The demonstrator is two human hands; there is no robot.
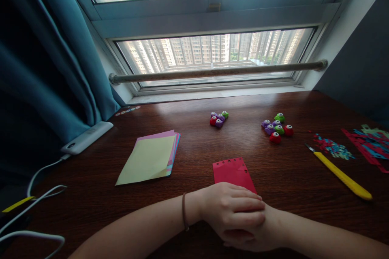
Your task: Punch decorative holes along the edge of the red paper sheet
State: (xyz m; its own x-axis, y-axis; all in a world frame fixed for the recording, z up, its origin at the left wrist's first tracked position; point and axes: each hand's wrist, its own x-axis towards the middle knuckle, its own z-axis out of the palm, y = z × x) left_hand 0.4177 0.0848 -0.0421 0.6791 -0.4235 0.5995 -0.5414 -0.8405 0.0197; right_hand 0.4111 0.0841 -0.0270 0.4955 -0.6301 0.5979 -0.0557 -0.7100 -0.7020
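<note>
At the bottom centre my left hand (231, 210), with a thin brown band at the wrist, is closed over my right hand (267, 230). The right hand is mostly covered; the little that shows of its fingers looks curled in, and whatever they hold is hidden. A red sheet of paper (232, 175) lies just beyond, its near part running under the hands. Small shaped holes line its far and right edges. Farther off sit several small eye-topped craft punches in purple, green and red, in a middle cluster (219, 119) and a right cluster (275, 128).
A stack of coloured paper (148, 158) lies left. On the right are a yellow-handled craft knife (343, 176), tiny punched paper bits (334, 147) and paper scraps (370, 143). A white device (88, 136) with a cable rests by the blue curtain (75, 68). A rail (219, 73) crosses the window.
</note>
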